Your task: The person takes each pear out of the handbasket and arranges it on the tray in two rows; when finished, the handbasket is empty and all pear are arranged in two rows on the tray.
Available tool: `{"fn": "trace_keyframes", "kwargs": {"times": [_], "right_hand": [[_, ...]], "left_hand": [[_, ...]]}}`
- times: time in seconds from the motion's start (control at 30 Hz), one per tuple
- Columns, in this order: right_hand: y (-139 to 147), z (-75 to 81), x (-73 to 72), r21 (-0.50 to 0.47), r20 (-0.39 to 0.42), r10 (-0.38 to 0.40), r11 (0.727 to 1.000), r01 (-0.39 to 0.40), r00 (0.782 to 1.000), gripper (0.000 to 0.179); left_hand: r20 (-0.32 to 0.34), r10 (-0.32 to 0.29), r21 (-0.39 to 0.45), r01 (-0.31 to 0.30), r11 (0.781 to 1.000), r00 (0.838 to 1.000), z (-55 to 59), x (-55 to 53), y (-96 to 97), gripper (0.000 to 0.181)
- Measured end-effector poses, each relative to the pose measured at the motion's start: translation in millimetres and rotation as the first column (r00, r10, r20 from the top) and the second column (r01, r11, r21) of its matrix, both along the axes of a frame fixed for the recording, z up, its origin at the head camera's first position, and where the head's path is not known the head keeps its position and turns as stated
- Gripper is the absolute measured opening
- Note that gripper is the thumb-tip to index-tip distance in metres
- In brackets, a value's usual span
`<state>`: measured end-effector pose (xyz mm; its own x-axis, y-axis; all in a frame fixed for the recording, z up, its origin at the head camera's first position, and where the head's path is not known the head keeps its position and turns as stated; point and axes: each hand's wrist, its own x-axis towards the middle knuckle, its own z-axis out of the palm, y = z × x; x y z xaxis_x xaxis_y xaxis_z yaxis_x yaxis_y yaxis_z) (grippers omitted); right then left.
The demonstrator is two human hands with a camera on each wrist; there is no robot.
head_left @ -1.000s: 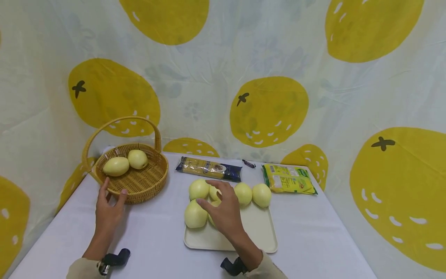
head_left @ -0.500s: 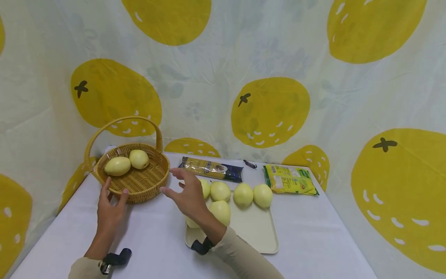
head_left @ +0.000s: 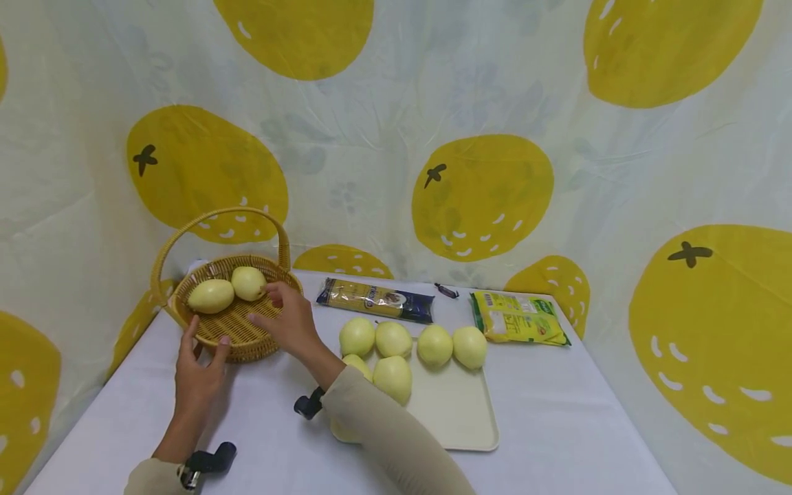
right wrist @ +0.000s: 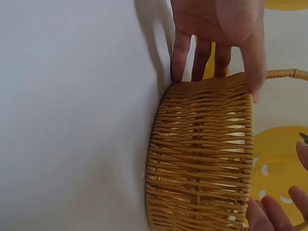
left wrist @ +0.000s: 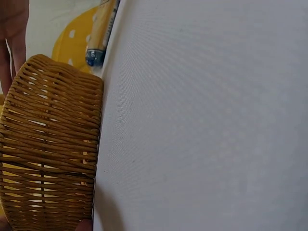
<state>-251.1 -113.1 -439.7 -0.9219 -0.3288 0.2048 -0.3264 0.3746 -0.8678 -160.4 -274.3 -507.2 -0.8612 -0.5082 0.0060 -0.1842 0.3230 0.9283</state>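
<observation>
Two pale yellow pears lie in the woven basket [head_left: 260,347]: a longer pear [head_left: 211,296] at the left and a rounder pear [head_left: 249,283] beside it. My left hand [head_left: 199,375] touches the basket's near wall and rim with extended fingers. Over the basket's right side reaches my right hand [head_left: 289,323], thumb and fingers apart and nothing between them. Its fingertips [head_left: 266,289] come right up to the rounder pear. The right wrist view shows the left hand [right wrist: 216,29] against the basket wall [right wrist: 199,149], with the right hand's fingers [right wrist: 272,214] by the rim.
Several pears [head_left: 392,378] sit on a cream tray [head_left: 458,412], partly behind the right sleeve [head_left: 383,426]. Behind it lie a long pasta packet [head_left: 374,300], a small dark wrapped item [head_left: 446,291] and a yellow-green packet [head_left: 520,319]. The basket's tall handle [head_left: 216,214] arches above it.
My right hand has moved left from above the pears on the tray to over the basket, carrying nothing. My left hand has stayed at the basket.
</observation>
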Motion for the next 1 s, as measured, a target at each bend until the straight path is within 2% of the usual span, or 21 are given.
{"fn": "trace_keyframes", "kwargs": {"times": [0.23, 0.5, 0.63, 0.77, 0.87, 0.93, 1.0], "right_hand": [[-32.1, -5.9, -19.8, 0.028, 0.049, -0.016, 1.0, 0.014, 0.999, 0.055], [-46.1, -16.4, -45.5, 0.106, -0.064, 0.062, 0.993, -0.055, 0.996, 0.063], [-46.3, -17.9, -54.1, 0.155, -0.086, 0.094, 0.985, -0.079, 0.992, 0.068], [-47.8, -17.9, -61.0, 0.222, -0.106, 0.13, 0.969, -0.104, 0.986, 0.07], [-49.0, -18.5, -64.8, 0.291, -0.139, 0.179, 0.948, -0.132, 0.974, 0.071], [-49.1, -19.1, -65.6, 0.333, -0.15, 0.199, 0.932, -0.14, 0.969, 0.072], [-49.2, -19.9, -64.8, 0.345, -0.156, 0.201, 0.928, -0.137, 0.967, 0.069]], "left_hand": [[-0.018, -0.002, -0.015, 0.001, 1.0, 1.0, -0.8, -0.9, -2.7, 0.081], [-0.029, 0.004, -0.018, -0.004, 1.0, 1.0, -3.0, -0.8, -2.7, 0.081], [-0.025, 0.005, -0.023, -0.005, 1.0, 1.0, -1.9, 0.4, -1.4, 0.081], [-0.035, 0.01, -0.018, -0.01, 1.0, 0.999, -0.7, 1.0, -0.7, 0.081], [-0.039, 0.007, -0.02, -0.007, 1.0, 0.999, -0.9, 0.8, 0.0, 0.081], [-0.038, 0.003, -0.021, -0.004, 1.0, 0.999, -1.6, 0.5, 0.5, 0.081], [-0.035, 0.001, -0.026, -0.002, 1.0, 0.999, -2.2, 0.8, 0.8, 0.081]]}}
